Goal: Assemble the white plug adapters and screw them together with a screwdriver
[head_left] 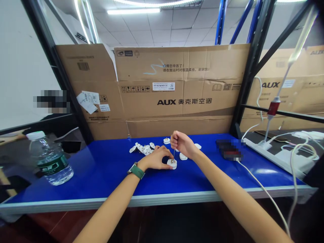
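Observation:
My left hand [157, 157] pinches a small white plug part [172, 164] and steadies it on the blue table top [106, 175]. My right hand [182, 143] is closed in a fist around a thin screwdriver [174, 154], held upright with its tip down on that white part. A green-strapped watch sits on my left wrist. Several more white plug parts [143, 148] lie in a loose heap just behind my left hand, and a few others [183, 156] lie close by my right wrist.
A plastic water bottle [49, 158] stands at the table's left end. Flattened cardboard boxes [177, 87] wall off the back. A white power strip [278, 157] with cables and a red-collared tool on a stand [273, 108] occupy the right side. A dark object [229, 148] lies right of centre.

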Motion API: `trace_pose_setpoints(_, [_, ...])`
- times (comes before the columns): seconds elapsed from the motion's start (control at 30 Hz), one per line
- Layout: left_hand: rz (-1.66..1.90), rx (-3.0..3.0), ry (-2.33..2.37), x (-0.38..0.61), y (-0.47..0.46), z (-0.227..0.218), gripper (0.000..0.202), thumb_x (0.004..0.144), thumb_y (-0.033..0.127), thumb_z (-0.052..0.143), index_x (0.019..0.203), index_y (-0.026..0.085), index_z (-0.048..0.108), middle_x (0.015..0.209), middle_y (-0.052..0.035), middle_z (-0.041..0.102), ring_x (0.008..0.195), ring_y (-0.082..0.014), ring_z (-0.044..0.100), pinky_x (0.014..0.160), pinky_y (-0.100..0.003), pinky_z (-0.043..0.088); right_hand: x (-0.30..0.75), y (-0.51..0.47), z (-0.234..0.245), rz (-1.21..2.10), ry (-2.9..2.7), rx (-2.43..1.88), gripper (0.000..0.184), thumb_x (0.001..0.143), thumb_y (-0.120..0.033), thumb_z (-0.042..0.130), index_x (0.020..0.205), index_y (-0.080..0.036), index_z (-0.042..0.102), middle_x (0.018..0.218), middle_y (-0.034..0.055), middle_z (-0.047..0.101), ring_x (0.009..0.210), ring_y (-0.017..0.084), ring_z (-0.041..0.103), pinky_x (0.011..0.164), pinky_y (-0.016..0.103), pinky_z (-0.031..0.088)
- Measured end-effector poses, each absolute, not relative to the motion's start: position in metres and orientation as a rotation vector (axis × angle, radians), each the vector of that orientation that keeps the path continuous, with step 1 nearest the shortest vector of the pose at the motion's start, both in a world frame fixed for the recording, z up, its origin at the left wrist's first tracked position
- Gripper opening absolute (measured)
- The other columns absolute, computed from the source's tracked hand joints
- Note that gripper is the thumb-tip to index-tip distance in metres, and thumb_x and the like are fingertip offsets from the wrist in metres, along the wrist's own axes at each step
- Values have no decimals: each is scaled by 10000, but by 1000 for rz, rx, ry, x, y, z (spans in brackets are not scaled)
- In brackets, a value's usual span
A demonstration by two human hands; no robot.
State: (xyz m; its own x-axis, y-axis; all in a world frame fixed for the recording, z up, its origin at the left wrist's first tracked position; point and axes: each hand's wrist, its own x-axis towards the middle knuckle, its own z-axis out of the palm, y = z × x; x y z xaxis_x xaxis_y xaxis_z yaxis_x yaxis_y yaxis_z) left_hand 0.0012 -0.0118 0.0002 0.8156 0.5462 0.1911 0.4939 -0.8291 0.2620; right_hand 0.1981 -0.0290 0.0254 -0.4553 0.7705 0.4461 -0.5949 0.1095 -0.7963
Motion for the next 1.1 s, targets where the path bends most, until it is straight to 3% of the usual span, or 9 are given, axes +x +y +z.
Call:
trace_pose_setpoints(0.37, [387,2774,810,4,-14,-2,296,763,391,799,1009,245,719,1089,-13,721,1115,-266,578,1036,-398,319,190,-29,18,1508,-1402,-256,376,899,-450,651,709,-198,448,685,-16,364,617,133,326,576,269,294])
trace_pose_setpoints(1.1, [377,2775,783,4,-14,-2,294,781,432,775,1000,243,721,1126,-24,733,1148,-288,573,1068,-424,305,190,-27,16,1471,-1459,-281,382,886,-457,677,704,-191,474,675,-14,406,588,122,336,562,267,295])
